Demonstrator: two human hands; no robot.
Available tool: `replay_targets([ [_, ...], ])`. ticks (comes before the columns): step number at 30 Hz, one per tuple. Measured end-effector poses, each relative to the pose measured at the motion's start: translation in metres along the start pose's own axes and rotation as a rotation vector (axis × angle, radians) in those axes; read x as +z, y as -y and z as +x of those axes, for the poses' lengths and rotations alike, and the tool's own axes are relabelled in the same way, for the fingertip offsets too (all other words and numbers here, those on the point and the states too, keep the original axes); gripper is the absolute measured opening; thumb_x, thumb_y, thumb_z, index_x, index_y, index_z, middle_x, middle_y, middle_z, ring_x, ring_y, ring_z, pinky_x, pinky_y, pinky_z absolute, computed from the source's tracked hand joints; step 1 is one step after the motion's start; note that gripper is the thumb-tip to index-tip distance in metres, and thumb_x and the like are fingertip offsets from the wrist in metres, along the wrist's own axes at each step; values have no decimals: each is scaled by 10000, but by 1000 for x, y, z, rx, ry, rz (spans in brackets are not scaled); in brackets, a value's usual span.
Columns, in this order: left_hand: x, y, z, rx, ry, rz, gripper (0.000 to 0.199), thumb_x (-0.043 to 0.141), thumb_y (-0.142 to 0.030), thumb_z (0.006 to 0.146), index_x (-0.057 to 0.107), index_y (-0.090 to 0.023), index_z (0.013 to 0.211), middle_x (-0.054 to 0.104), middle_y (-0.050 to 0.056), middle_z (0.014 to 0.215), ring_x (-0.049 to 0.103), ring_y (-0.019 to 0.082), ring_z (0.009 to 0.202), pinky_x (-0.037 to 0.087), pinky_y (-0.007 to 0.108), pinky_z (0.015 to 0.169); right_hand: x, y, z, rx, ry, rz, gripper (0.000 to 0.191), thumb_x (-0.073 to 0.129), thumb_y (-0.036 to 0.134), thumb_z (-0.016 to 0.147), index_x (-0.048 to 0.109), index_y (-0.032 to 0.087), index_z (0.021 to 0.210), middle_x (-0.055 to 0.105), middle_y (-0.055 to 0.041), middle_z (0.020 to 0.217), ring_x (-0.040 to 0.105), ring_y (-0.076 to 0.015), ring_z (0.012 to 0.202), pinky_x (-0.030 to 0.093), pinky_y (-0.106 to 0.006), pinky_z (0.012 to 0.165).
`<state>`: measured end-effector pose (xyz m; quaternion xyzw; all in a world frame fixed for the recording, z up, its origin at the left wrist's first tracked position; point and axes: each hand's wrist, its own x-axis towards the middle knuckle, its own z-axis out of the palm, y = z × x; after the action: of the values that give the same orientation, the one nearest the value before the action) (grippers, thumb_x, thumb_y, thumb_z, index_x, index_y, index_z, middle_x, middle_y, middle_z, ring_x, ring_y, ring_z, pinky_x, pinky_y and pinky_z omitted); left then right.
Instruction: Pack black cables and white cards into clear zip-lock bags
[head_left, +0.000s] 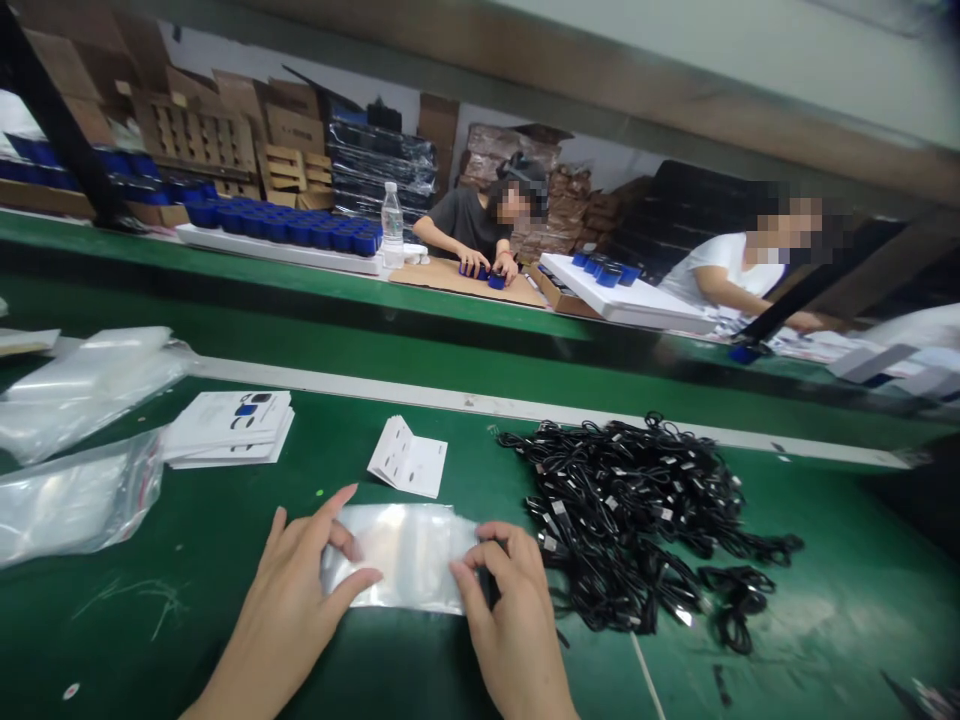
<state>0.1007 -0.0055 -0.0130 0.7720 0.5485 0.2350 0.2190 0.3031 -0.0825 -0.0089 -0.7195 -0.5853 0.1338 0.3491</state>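
Note:
A clear plastic bag (405,555), or a thin stack of them, lies flat over the green table in front of me. My left hand (315,560) grips its left end, thumb and a bent finger on the plastic and the forefinger raised. At the right end, my right hand (502,580) pinches the edge between thumb and fingers. Something dark shows under the right fingers; I cannot make it out. Just beyond the bag stands a folded white leaflet (412,460), partly opened. To the right of my right hand is a heap of black cables (622,510), tied in bundles.
A stack of printed leaflets (229,430) and larger plastic bags (82,490) lie on the left. A raised green ledge (337,330) crosses behind. Beyond it, a co-worker handles blue containers near a tray of blue containers (285,228) and a water bottle (391,225); another sits right.

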Motion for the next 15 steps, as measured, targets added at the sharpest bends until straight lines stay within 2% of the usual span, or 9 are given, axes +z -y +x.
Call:
replay_targets([
  [2, -2, 0, 2, 2, 0, -8, 527, 565, -426, 781, 461, -208, 1250, 638, -39, 722, 633, 245, 945, 124, 558, 1133, 2, 0, 0, -12, -24, 24, 59, 526, 181, 868, 550, 219, 829, 542, -83, 1010, 521, -270, 1002, 416, -411, 857],
  [3, -4, 0, 3, 8, 1, -5, 422, 568, -426, 783, 543, -219, 1149, 657, -32, 727, 641, 241, 934, 123, 551, 1136, 3, -1, -1, -20, -52, 35, 34, 525, 192, 873, 538, 221, 886, 543, -85, 1026, 520, -268, 1012, 417, -407, 862],
  [5, -9, -1, 4, 37, 6, 17, 237, 565, -435, 792, 654, -242, 896, 701, -13, 776, 656, 234, 906, 117, 549, 1139, 6, -1, -3, -53, -99, 55, 131, 531, 211, 878, 507, 224, 1006, 539, -91, 1076, 513, -262, 1039, 417, -397, 877],
  [7, -13, -1, 5, 74, 10, 40, 244, 543, -442, 810, 693, -253, 773, 728, -4, 827, 666, 225, 876, 134, 557, 1132, 8, 1, -5, -79, -107, 71, 213, 548, 202, 870, 493, 228, 1074, 547, -87, 1092, 516, -257, 1043, 420, -388, 885],
  [12, -23, -2, 6, 91, -41, 35, 371, 404, -440, 867, 727, -265, 915, 689, 16, 850, 650, 225, 846, 337, 535, 1039, 7, 8, -3, -43, 49, 40, 204, 611, 180, 826, 568, 221, 1022, 607, -64, 981, 555, -269, 945, 440, -407, 831],
  [15, -26, -2, 5, 80, -127, 21, 399, 392, -463, 867, 733, -261, 922, 680, 25, 864, 646, 231, 859, 416, 474, 993, 4, 11, 1, 14, 35, 121, 296, 561, 245, 866, 524, 208, 1157, 581, -92, 1107, 525, -273, 1050, 419, -413, 900],
])
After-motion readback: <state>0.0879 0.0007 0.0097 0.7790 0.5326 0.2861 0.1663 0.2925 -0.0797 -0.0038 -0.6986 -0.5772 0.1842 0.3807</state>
